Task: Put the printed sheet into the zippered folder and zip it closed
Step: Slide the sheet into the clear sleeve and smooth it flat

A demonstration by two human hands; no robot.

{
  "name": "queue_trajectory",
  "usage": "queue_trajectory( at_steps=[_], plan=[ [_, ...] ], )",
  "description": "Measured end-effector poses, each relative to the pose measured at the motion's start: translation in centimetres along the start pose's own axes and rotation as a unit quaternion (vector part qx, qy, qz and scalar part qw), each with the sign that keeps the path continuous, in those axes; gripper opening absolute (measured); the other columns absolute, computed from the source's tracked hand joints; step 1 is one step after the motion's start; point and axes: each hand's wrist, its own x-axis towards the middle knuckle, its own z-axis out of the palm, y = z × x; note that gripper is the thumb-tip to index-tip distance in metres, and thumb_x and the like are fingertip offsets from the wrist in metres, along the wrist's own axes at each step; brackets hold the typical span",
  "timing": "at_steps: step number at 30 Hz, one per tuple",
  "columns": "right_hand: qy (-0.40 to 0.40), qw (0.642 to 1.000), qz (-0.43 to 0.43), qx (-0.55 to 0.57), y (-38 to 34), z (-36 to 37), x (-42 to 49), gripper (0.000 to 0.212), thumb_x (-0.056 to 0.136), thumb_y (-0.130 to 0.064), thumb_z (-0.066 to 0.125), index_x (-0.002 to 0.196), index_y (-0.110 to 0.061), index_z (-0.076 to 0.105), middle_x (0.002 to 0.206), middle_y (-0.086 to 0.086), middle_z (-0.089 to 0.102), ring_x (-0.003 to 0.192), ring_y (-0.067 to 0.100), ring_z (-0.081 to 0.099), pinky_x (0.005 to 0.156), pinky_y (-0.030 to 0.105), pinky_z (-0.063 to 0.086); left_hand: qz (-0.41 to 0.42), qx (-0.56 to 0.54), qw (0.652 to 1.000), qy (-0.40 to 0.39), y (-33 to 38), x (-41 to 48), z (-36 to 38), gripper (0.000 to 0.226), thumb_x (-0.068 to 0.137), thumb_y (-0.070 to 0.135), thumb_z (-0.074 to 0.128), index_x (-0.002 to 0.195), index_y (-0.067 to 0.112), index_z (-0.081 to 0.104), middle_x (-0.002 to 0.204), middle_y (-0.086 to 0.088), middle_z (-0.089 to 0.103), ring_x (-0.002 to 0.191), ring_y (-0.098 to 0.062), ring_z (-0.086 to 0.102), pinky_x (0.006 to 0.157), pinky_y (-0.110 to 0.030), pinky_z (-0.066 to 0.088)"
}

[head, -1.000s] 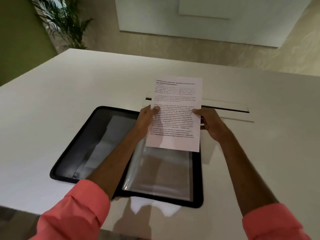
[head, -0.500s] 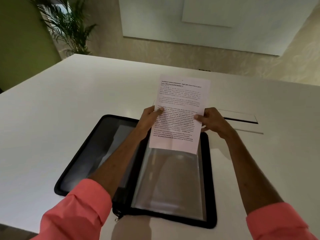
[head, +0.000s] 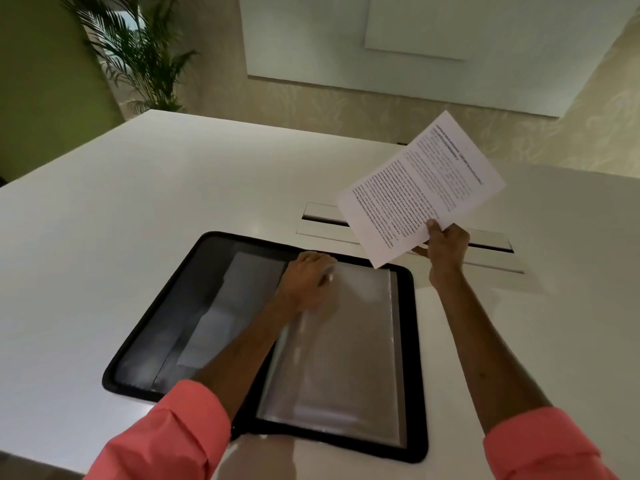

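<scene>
A black zippered folder [head: 145,341] lies wide open on the white table, with clear plastic sleeves [head: 349,348] stacked on its right half. My right hand [head: 445,245] pinches the lower corner of the printed sheet [head: 419,188] and holds it tilted in the air, above and beyond the folder's far right corner. My left hand [head: 306,284] rests on the top edge of the sleeves near the folder's spine, fingers curled on the top sleeve; its fingertips are partly hidden.
The white table [head: 138,209] has a long cable slot [head: 485,237] just beyond the folder, partly hidden by the sheet. A potted palm [head: 138,53] stands past the far left corner. The table's near edge runs just under the folder.
My left hand let go of the sheet and dropped onto the plastic sleeves. My right hand swung the sheet up and to the right, now tilted.
</scene>
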Motion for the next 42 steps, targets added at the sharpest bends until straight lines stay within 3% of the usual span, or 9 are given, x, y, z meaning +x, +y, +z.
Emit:
queue_trajectory(
  at_steps=[3, 6, 10, 14, 22, 31, 37, 42],
  plan=[
    [0.009, 1.0, 0.015, 0.007, 1.2, 0.5, 0.0, 0.014, 0.107, -0.011, 0.061, 0.112, -0.006, 0.072, 0.099, 0.009, 0.075, 0.088, 0.017, 0.074, 0.058, 0.035, 0.066, 0.007, 0.03, 1.0, 0.001, 1.4, -0.8, -0.2, 0.05, 0.098, 0.03, 0.057, 0.148, 0.025, 0.058, 0.151, 0.001, 0.057, 0.143, -0.029, 0.047, 0.113, -0.044, 0.041],
    [0.007, 1.0, 0.022, 0.0, 2.3, 0.7, 0.1, 0.019, 0.107, -0.012, 0.061, 0.119, -0.004, 0.073, 0.104, 0.009, 0.076, 0.092, 0.017, 0.075, 0.061, 0.037, 0.067, 0.023, 0.062, 0.998, 0.023, 1.2, -0.8, 0.0, 0.055, 0.098, 0.03, 0.06, 0.152, 0.027, 0.054, 0.143, 0.0, 0.058, 0.136, -0.027, 0.052, 0.111, -0.044, 0.042],
    [0.002, 1.0, 0.024, 0.006, 2.9, 1.1, 0.2, 0.014, 0.107, -0.012, 0.061, 0.116, -0.013, 0.071, 0.107, 0.008, 0.075, 0.092, 0.015, 0.075, 0.069, 0.043, 0.068, 0.028, 0.067, 0.997, 0.02, 1.2, -0.3, -0.3, 0.047, 0.093, 0.029, 0.062, 0.14, 0.026, 0.06, 0.134, -0.002, 0.056, 0.125, -0.026, 0.053, 0.107, -0.046, 0.045],
    [0.016, 0.999, 0.026, 0.026, 2.7, 1.8, 0.8, 0.014, 0.107, -0.013, 0.061, 0.116, -0.01, 0.071, 0.11, 0.011, 0.075, 0.093, 0.016, 0.075, 0.068, 0.044, 0.068, 0.037, 0.054, 0.997, 0.027, 1.2, 0.4, -0.4, 0.03, 0.093, 0.025, 0.063, 0.123, 0.024, 0.06, 0.129, 0.0, 0.054, 0.118, -0.023, 0.055, 0.102, -0.043, 0.047],
    [0.014, 0.996, 0.045, 0.07, 1.4, 4.6, 2.9, 0.01, 0.107, -0.013, 0.06, 0.106, -0.015, 0.07, 0.106, 0.008, 0.076, 0.099, 0.025, 0.076, 0.069, 0.042, 0.068, 0.046, 0.045, 0.997, 0.051, 1.8, 1.7, -0.6, 0.019, 0.1, 0.018, 0.059, 0.116, 0.023, 0.053, 0.113, 0.002, 0.068, 0.104, -0.024, 0.062, 0.093, -0.041, 0.046],
    [-0.036, 0.995, 0.071, 0.065, 4.0, 6.5, 1.4, 0.013, 0.108, -0.011, 0.06, 0.112, -0.014, 0.072, 0.105, 0.006, 0.077, 0.097, 0.019, 0.076, 0.07, 0.043, 0.068, 0.049, 0.044, 0.997, 0.039, 1.3, 1.6, -0.2, 0.025, 0.1, 0.015, 0.058, 0.122, 0.022, 0.05, 0.115, -0.001, 0.072, 0.107, -0.026, 0.064, 0.098, -0.041, 0.043],
    [-0.095, 0.992, 0.077, 0.041, 4.6, 6.0, 1.1, 0.012, 0.106, -0.013, 0.063, 0.114, -0.014, 0.072, 0.108, 0.007, 0.078, 0.102, 0.026, 0.077, 0.075, 0.044, 0.068, 0.055, 0.019, 0.998, 0.035, 0.9, 1.6, -0.5, 0.027, 0.096, 0.012, 0.063, 0.117, 0.023, 0.049, 0.109, -0.001, 0.072, 0.099, -0.027, 0.066, 0.081, -0.033, 0.034],
    [-0.134, 0.986, 0.103, 0.018, 4.1, 4.6, 1.7, 0.018, 0.105, -0.015, 0.065, 0.121, -0.01, 0.072, 0.113, 0.01, 0.078, 0.104, 0.029, 0.077, 0.072, 0.04, 0.068, 0.026, 0.01, 0.997, 0.069, 1.1, 1.4, 0.0, 0.024, 0.098, 0.01, 0.064, 0.119, 0.018, 0.058, 0.119, -0.002, 0.064, 0.105, -0.024, 0.062, 0.086, -0.039, 0.051]
  ],
)
